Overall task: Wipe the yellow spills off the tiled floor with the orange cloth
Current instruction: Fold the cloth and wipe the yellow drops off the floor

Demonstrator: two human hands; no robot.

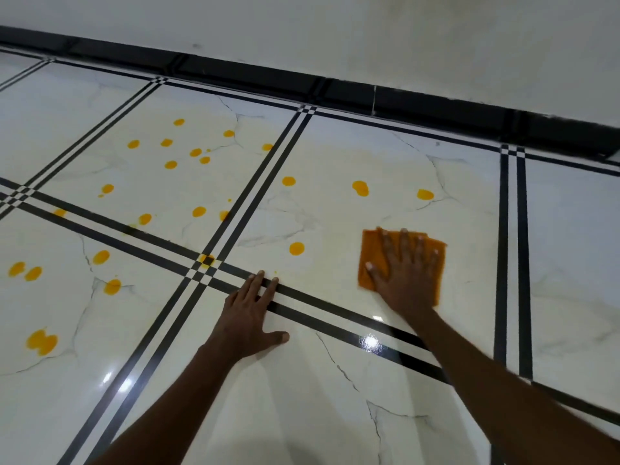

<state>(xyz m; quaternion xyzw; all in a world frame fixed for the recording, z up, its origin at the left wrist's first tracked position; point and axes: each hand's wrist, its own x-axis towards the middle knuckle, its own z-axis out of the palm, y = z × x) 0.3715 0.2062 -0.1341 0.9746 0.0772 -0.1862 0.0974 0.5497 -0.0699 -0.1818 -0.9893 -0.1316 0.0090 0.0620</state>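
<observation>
My right hand [404, 273] lies flat with fingers spread on the folded orange cloth [372, 250], pressing it to the white marble-look tiled floor [335, 380]. Yellow spills dot the tiles: one [297, 248] left of the cloth, two beyond it [360, 188] [425, 195], and several more across the left tiles [171, 164] [42, 342]. My left hand [250, 317] rests palm down on the floor over the black tile lines, fingers apart, holding nothing.
A white wall [369, 35] with a black skirting strip [419, 99] runs along the far edge of the floor. Double black stripes [511, 263] divide the tiles. Glossy reflections show on the near tiles.
</observation>
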